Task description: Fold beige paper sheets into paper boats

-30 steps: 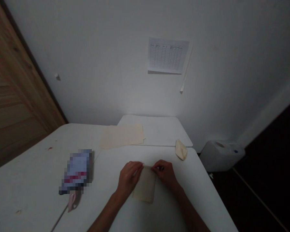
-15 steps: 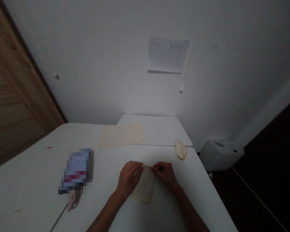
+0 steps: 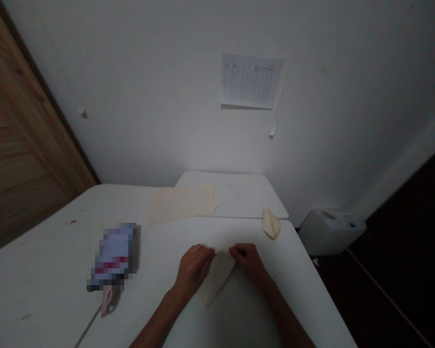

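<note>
Between my hands is a thin cream sheet (image 3: 219,273), which looks like paper or cloth. My left hand (image 3: 195,266) pinches its upper left corner, and my right hand (image 3: 248,261) pinches the upper right corner. The sheet's lower part hangs or rests toward me, narrowing to a slanted edge on the right. Beyond my right hand, a small folded cream piece (image 3: 271,224) lies near the table's right edge. Farther back on the left, several flat cream sheets (image 3: 183,203) overlap one another.
A pixelated blue-and-red item (image 3: 112,253) with a pinkish strap lies on the white table (image 3: 159,299) at left. A whitish plastic canister (image 3: 329,232) stands on the floor beyond the right edge. A printed table sheet (image 3: 252,81) hangs on the wall behind.
The sheet's lower right side has swung inward, so its right edge now slants. My right hand has shifted slightly to the right; both hands keep their pinch.
</note>
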Demonstrator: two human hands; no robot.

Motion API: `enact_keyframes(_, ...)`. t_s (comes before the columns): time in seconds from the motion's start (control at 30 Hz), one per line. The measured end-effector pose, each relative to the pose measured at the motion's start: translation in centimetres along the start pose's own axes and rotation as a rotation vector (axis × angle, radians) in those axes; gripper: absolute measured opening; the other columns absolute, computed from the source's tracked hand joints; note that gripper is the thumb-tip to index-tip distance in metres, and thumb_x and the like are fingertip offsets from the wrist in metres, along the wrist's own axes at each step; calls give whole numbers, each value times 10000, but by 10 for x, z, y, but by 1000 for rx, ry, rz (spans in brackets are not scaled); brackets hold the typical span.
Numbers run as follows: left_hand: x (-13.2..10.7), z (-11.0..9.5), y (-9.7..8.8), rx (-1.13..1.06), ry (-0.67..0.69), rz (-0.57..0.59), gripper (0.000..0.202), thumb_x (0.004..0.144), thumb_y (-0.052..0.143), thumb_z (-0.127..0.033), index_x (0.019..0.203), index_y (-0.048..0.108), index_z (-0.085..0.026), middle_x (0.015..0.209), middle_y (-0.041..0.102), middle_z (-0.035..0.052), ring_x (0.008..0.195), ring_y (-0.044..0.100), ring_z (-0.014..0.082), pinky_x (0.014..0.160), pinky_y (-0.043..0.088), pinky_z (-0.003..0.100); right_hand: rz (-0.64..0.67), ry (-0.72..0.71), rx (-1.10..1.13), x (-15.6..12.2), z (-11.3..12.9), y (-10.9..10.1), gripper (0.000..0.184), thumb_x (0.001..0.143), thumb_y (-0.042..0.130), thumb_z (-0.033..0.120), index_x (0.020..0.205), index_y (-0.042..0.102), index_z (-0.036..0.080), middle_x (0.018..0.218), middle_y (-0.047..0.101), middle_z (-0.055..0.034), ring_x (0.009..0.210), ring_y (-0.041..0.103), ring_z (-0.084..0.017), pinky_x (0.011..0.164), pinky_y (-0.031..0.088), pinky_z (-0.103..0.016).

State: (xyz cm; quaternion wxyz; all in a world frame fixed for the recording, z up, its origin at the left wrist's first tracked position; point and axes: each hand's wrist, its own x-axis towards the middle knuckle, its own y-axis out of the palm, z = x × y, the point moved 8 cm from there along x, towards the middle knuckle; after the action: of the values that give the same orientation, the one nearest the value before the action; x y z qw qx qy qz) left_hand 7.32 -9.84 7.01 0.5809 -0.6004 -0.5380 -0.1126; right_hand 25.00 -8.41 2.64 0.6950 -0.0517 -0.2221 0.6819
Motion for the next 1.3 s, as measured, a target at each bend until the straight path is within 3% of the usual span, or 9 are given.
enact_keyframes(0.2,-3,-9,-2,-27,93,10,172,901,545,-141,1030,631,-215,1035,711,84,860,662,178,766,540,327,112,23,49,-4,5,7,200,783,627,326,762,737,161,683,695,-17,593,590,-139,567,435,-225)
enact_keyframes(0.33,-3,-15,-8,48,139,-45,153,898,550,-155,1010,631,-221,1063,714,93,856,676,186,748,550,335,139,3,-4,-6,9,10,187,778,631,317,752,744,170,635,679,-3,552,563,-124,528,404,-214)
enact_keyframes(0.6,3,-44,-26,181,320,-80,192,833,606,-72,990,600,-182,1137,696,118,1090,625,248,863,498,405,-176,86,68,1,-9,-9,288,791,609,428,739,690,157,672,664,-22,607,583,-153,572,447,-242)
enact_keyframes(0.8,-9,-69,-13,164,418,117,162,841,508,-43,865,598,-175,1196,671,96,1161,588,254,956,457,428,-401,172,115,-14,-13,-24,477,790,607,436,1132,554,109,593,599,21,518,529,-145,479,402,-233)
enact_keyframes(1.0,-20,-53,2,16,234,388,387,785,461,-64,1143,569,-165,1184,670,100,1124,608,232,980,479,437,-473,203,-168,-43,-2,-34,695,794,617,345,1396,331,148,612,642,38,520,586,-177,558,449,-276)
enact_keyframes(1.07,-23,-48,5,-11,190,475,529,761,463,-57,1280,492,-157,1259,627,111,1190,564,235,1011,461,448,-420,233,-346,-51,-1,-33,667,804,619,311,1400,349,182,596,647,38,536,606,-194,567,439,-287)
enact_keyframes(1.17,-28,-46,8,-56,146,555,661,723,470,-53,1372,412,-162,1332,571,123,1239,525,245,1043,433,472,-342,223,-631,-57,6,-28,467,808,636,276,1261,536,231,580,634,16,556,601,-205,588,434,-305)
enact_keyframes(1.23,-31,-45,12,-80,116,596,690,695,477,-53,1373,420,-171,1340,563,125,1245,519,253,1059,414,485,-287,87,-752,-54,20,-21,272,821,617,216,1092,643,236,689,665,-32,680,617,-217,677,459,-321)
enact_keyframes(1.3,-33,-44,17,-93,88,641,705,673,479,-51,1365,434,-182,1352,553,121,1259,505,254,1078,390,492,-198,-118,-786,-48,37,-10,226,828,571,123,996,675,233,896,687,-66,888,603,-231,821,460,-342)
